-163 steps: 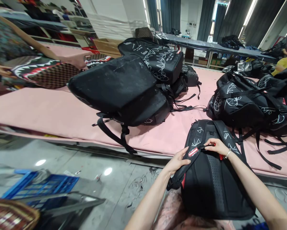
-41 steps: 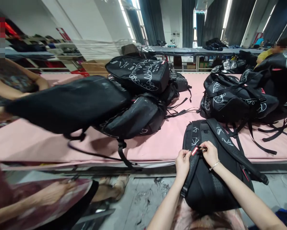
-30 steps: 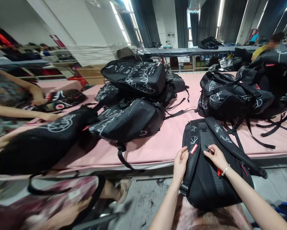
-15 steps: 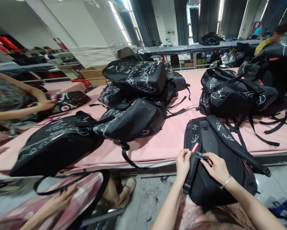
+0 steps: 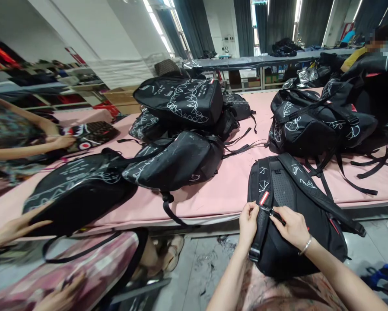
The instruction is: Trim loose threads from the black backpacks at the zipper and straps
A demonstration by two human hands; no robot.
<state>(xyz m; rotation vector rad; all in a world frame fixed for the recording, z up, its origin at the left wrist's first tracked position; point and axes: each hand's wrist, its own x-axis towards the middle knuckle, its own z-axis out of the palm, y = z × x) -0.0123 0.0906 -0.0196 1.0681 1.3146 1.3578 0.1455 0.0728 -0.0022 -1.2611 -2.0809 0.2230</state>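
Note:
A black backpack [image 5: 297, 242] with white scribble prints on its straps leans from the pink table's front edge towards my lap, back panel up. My left hand [image 5: 249, 220] pinches the edge of its left shoulder strap [image 5: 262, 229], just below a red and white label [image 5: 264, 198]. In my right hand [image 5: 290, 225] are small dark snips [image 5: 274, 213], their blades pointing left at the strap beside my left fingertips. A bracelet [image 5: 306, 245] circles my right wrist.
Black printed backpacks lie piled on the pink table [image 5: 194, 203] at its middle [image 5: 181, 103] and right [image 5: 304, 125]. At left, a co-worker's hand [image 5: 22, 224] touches another backpack [image 5: 84, 190]; a second person handles a patterned bag [image 5: 90, 136].
My snips have moved slightly left and lower, closer to my left fingertips at the strap. The co-worker at lower left now has a hand on the nearest backpack.

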